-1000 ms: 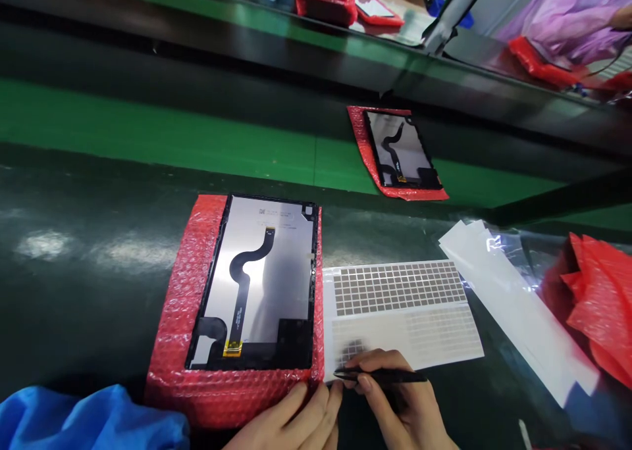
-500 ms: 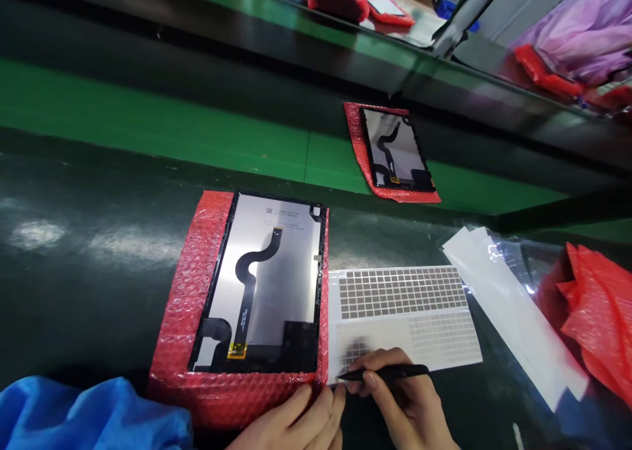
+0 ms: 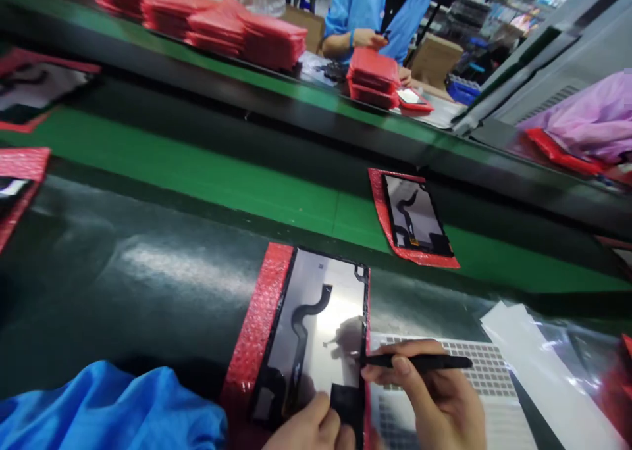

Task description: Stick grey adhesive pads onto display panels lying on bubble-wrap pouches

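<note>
A tablet screen panel (image 3: 320, 331) lies back-up on a red bubble-wrap pad (image 3: 257, 331) in front of me, a black flex cable curving across it. My left hand (image 3: 316, 430) rests on the panel's near edge, fingers curled and pressed on it. Beside it, my right hand (image 3: 434, 397) pinches black tweezers (image 3: 419, 362), whose tip touches the panel's right edge. A white sheet of small grey square stickers (image 3: 478, 364) lies under my right hand.
A second panel on a red pad (image 3: 417, 220) lies on the green conveyor belt (image 3: 197, 174). White strips (image 3: 543, 377) lie to the right. Across the belt a person in blue (image 3: 380, 16) works beside stacks of red pads (image 3: 237, 29). More red pads sit at the far left.
My view has tilted up, showing the far workbench. My right hand has lifted the tweezers from the sticker sheet to the panel's right edge. My left hand moved onto the panel.
</note>
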`<state>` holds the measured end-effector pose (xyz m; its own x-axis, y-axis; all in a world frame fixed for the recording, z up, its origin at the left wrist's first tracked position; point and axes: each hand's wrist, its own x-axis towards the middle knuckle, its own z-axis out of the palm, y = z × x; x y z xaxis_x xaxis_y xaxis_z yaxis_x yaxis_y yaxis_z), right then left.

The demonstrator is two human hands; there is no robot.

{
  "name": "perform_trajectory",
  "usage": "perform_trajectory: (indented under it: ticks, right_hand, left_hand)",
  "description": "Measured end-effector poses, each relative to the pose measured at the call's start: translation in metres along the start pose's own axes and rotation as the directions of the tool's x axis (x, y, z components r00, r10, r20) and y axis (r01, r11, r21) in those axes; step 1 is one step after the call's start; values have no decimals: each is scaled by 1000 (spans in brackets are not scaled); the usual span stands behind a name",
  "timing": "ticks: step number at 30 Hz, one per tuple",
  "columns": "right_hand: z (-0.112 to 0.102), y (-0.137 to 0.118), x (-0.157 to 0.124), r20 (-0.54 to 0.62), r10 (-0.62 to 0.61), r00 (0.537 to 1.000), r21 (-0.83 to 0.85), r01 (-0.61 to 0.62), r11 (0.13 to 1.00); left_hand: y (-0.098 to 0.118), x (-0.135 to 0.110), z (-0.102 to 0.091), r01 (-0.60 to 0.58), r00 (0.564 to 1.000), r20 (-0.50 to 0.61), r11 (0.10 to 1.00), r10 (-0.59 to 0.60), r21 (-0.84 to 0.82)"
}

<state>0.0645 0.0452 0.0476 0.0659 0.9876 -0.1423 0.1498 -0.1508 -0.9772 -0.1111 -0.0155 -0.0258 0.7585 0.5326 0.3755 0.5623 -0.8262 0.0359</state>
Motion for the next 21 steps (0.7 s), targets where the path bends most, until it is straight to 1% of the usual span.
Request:
perform_trajectory:
  ticks: [2, 4, 6, 8, 10, 13, 17, 21]
  right_hand:
    - [26, -5, 17, 78, 1, 997, 8, -1, 1000]
    - [51, -9, 31, 126, 15, 992, 18, -17, 1000]
    - [72, -10, 41, 110, 26, 994, 24, -29, 999]
    - [86, -8, 46, 70, 28, 997, 9, -29, 1000]
    - [93, -4, 48, 55, 47, 997, -28, -46, 999]
    - [95, 1, 52, 86, 101, 991, -73, -95, 993]
    - [97, -1, 61, 62, 89, 994, -70, -85, 994]
    - [101, -3, 72, 67, 89, 994, -60, -85, 995]
  left_hand:
    - [-24, -1, -12, 87, 995, 50, 994, -91, 63]
    - [-43, -4, -18, 174, 979, 98, 982, -181, 77]
    - [-52, -10, -12, 235, 962, 135, 971, -239, 42]
    - [-54, -17, 2, 266, 955, 134, 964, -265, 9]
    - [-50, -22, 18, 267, 960, 88, 964, -266, -7]
    - [-44, -25, 35, 255, 967, 9, 967, -255, -8]
    - [-43, -25, 42, 261, 965, -34, 965, -260, 26]
    - [-48, -25, 43, 248, 968, -32, 968, -248, 30]
